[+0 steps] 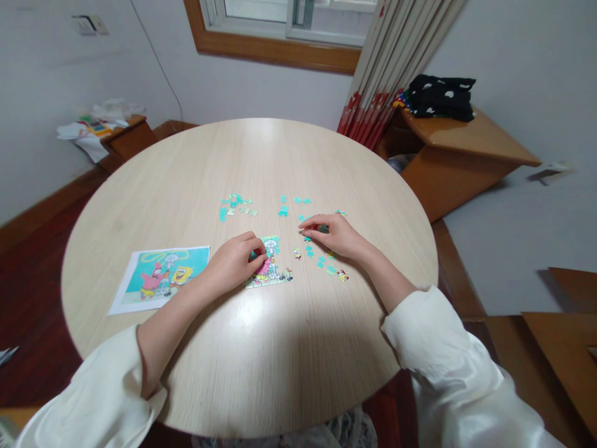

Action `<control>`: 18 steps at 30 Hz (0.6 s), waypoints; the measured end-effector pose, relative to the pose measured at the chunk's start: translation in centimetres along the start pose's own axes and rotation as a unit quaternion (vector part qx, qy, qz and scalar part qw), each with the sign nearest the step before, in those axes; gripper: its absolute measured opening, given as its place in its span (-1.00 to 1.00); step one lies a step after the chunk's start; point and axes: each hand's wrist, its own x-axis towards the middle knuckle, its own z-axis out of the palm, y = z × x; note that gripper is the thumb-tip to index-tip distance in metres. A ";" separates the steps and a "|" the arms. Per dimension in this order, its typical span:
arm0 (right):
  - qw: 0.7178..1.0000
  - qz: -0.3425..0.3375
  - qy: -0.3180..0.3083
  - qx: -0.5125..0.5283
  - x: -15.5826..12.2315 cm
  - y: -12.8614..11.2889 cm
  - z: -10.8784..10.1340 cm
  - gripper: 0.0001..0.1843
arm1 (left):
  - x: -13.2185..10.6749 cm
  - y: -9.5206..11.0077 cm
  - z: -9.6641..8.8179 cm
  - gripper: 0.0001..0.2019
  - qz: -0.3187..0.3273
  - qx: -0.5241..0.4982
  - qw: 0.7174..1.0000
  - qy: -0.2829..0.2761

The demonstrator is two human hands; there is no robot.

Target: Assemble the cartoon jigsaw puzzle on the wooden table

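A partly joined cartoon jigsaw point(273, 266) lies near the middle of the round wooden table point(252, 348). My left hand point(236, 261) rests on its left side, fingers curled and pinching a teal piece against it. My right hand point(333, 235) lies to the right, fingers bent down onto a loose teal piece point(321, 229) on the table. Several loose teal pieces point(237, 204) are scattered behind and between the hands, and a few coloured ones point(342, 275) sit near my right wrist.
A printed reference picture point(161, 277) of the cartoon lies flat at the left of the table. A wooden side cabinet point(459, 155) with dark folded cloth stands at the right, by a curtain point(392, 62). A low shelf with papers point(100, 130) is at the far left.
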 end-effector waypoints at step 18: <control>0.996 -0.041 0.030 -0.073 0.5 0.6 0.7 -0.83 | 0.1 0.3 -0.1 -0.87 -0.021 -0.005 1.000 -0.004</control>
